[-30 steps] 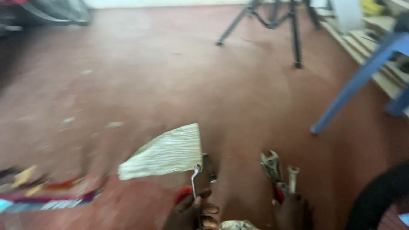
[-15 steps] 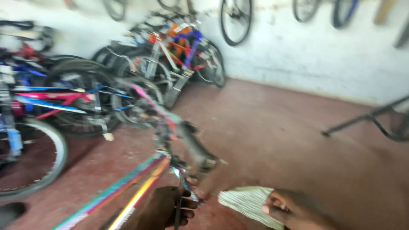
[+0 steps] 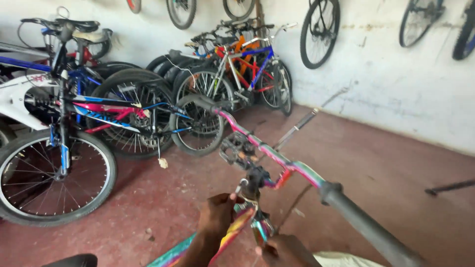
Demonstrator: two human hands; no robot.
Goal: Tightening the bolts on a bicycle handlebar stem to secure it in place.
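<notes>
A bicycle with a rainbow-coloured frame tube [image 3: 232, 232] stands right in front of me. Its rainbow handlebar [image 3: 277, 158] runs from a far dark grip to a near grey grip [image 3: 361, 222]. My left hand [image 3: 217, 215] is closed on the top of the frame just below the dark stem [image 3: 255, 178]. My right hand [image 3: 286, 249] sits low at the bottom edge, curled beside the tube under the stem; what it holds is hidden. A pale striped cloth [image 3: 341, 259] lies just right of it. A black pedal [image 3: 236, 147] shows behind the bar.
Several bicycles [image 3: 123, 113] are parked close together on the left and at the back against the white wall [image 3: 396, 89]. Loose wheels [image 3: 319, 29] hang on that wall. A black stand leg [image 3: 450, 187] lies on the red floor [image 3: 376, 163] at the right.
The view has swung up from the floor to the bicycles. A second ago my hands held tools above the floor beside the cloth; now both are at the stem of the rainbow bicycle.
</notes>
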